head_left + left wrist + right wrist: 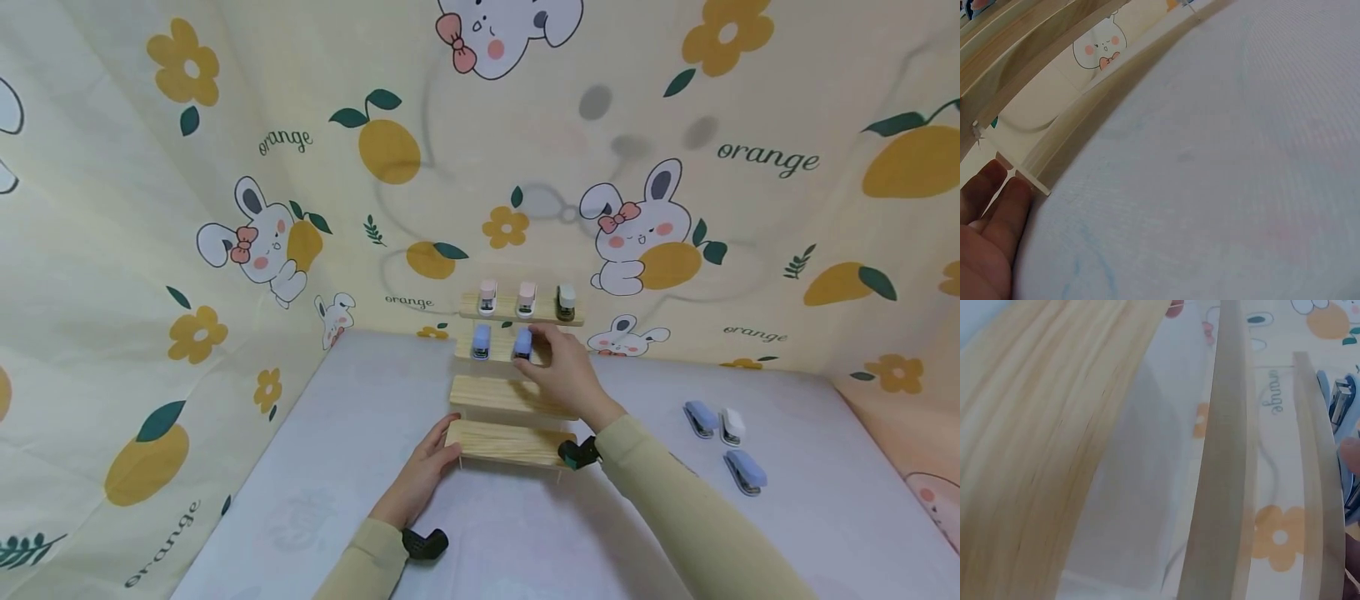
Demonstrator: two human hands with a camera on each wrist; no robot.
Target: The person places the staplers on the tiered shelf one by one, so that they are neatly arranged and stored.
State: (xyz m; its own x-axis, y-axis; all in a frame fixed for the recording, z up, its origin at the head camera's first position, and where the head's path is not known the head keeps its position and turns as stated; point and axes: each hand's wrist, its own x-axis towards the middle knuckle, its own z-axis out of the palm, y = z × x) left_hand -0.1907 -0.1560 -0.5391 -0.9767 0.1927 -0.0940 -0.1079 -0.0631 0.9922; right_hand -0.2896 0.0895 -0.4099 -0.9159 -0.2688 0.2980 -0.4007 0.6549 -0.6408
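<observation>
A stepped wooden rack point(513, 396) stands on the table with several staplers on its upper two tiers. My right hand point(566, 371) pinches a blue stapler point(522, 343) on the second tier from the top. Beside it on that tier stands another blue stapler point(481, 342). My left hand point(423, 467) holds the left end of the lowest tier, thumb toward the front. In the left wrist view its fingers point(1010, 212) touch the rack's thin side support point(1025, 174). Only part of the right hand shows at the right wrist view's edge.
On the top tier stand two pink staplers point(487, 297) point(527, 300) and a white-and-dark stapler point(566, 302). To the right on the table lie two blue staplers point(701, 418) point(746, 472) and a white stapler point(732, 426). A printed cloth point(420, 225) hangs behind the rack.
</observation>
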